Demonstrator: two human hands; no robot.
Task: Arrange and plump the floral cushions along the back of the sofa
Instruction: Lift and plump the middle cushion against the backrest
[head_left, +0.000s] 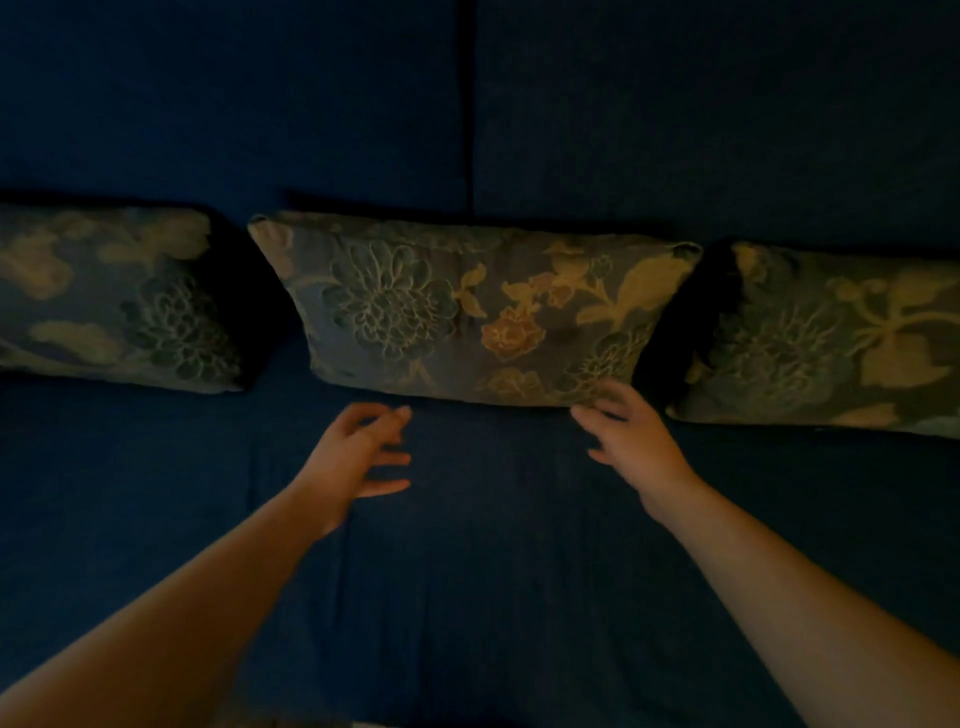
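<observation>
Three floral cushions lean in a row against the back of a dark blue sofa (208, 104). The middle cushion (467, 312) stands upright in front of me, with the left cushion (119, 301) and the right cushion (831, 338) a short gap away on either side. My left hand (358, 457) hovers over the seat just below the middle cushion's lower edge, fingers spread, holding nothing. My right hand (628, 441) reaches to that cushion's lower right corner, fingers apart, fingertips at or touching the edge. The scene is dim.
The blue seat cover (493, 571) stretches below the cushions with a few creases. A vertical seam (470, 104) splits the backrest into two panels. Both my forearms come in from the bottom corners.
</observation>
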